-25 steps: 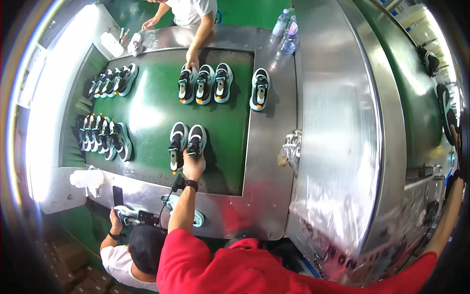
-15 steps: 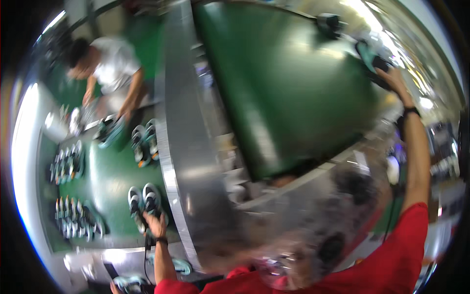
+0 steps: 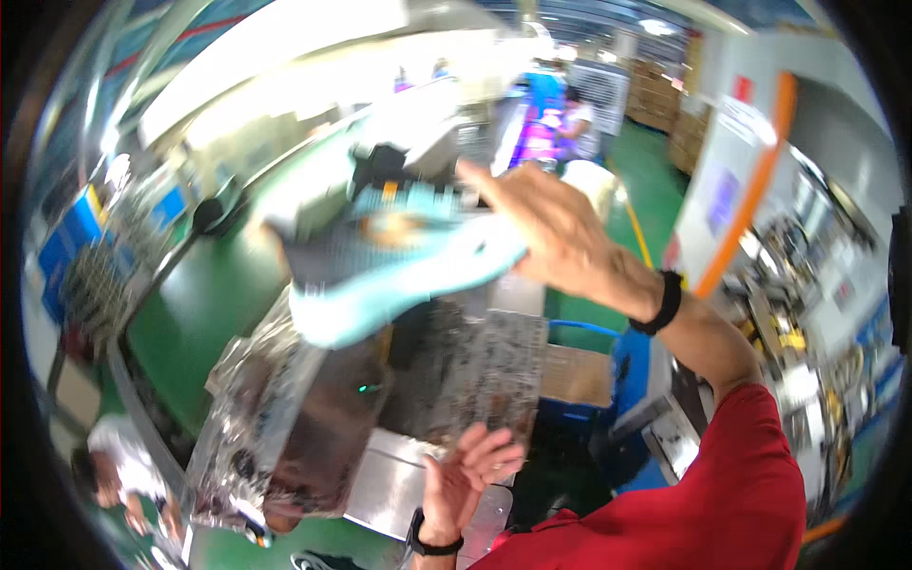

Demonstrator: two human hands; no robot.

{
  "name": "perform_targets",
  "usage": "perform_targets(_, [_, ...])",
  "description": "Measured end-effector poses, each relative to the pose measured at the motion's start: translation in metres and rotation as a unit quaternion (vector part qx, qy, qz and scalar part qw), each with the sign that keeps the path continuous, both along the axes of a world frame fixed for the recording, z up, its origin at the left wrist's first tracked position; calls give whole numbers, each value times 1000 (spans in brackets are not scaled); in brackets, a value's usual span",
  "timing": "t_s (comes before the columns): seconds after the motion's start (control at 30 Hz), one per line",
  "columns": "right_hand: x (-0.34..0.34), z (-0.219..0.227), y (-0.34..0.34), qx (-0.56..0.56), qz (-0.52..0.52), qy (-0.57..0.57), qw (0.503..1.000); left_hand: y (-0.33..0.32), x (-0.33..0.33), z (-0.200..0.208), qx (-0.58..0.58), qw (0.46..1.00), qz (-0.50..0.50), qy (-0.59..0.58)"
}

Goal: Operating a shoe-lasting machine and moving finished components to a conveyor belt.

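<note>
Head view, single frame, much blurred by motion. Item: one sports shoe (image 3: 399,271), grey and dark upper with a pale blue sole, held up at about head height over a green conveyor belt (image 3: 204,294) and a shiny steel machine housing (image 3: 313,418). Right hand (image 3: 551,233): raised, fingers closed on the shoe's right end, whether heel or toe could not be told through the blur; a black wristband (image 3: 658,304) sat below it and a red sleeve (image 3: 722,475) ran down to the lower edge. The shoe extended leftward from that hand, sole downward and slightly tilted, clear of the belt. Left hand (image 3: 465,470): low in the picture, fingers spread apart and holding nothing, well below the shoe and just before the steel housing; a dark watch (image 3: 432,546) on its wrist. Handling, as judged: light, with a soft, yielding upper and a springy, firmer sole; not fragile; best taken at the heel or around the sole's edge. Also noted: another person in white (image 3: 119,461) at lower left beside the belt, and stacked cartons (image 3: 655,95) far off.
</note>
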State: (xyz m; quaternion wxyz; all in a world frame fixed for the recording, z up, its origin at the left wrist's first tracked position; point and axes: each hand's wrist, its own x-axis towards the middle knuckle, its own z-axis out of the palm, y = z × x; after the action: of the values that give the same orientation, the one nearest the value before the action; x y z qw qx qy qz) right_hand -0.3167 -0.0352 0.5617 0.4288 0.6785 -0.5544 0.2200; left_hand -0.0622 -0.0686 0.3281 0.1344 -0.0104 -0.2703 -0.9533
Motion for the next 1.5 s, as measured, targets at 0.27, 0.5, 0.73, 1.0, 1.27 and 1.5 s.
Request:
perform_targets(0.27, [22,-68,276,-23,-197,48,979,108,-90,26,336,834,-408,157])
perform_targets(0.5, [51,-138,500,-71,-444,-73,890,291,-174,25,-9,841,-538,58])
perform_targets(0.73, [148,-201,648,-464,-30,-710,529,482,-188,18,-188,888,-419,38])
perform_targets(1.0, [162,-262,774,-653,-335,-551,396,674,-249,-15,-586,652,-419,235])
perform_targets(1.27, [203,-248,840,-666,-492,-429,360,843,-407,-133,-791,548,-232,141])
perform_targets(1.5, [156,-226,896,-546,-622,-424,367,848,-431,-155,-806,556,-182,86])
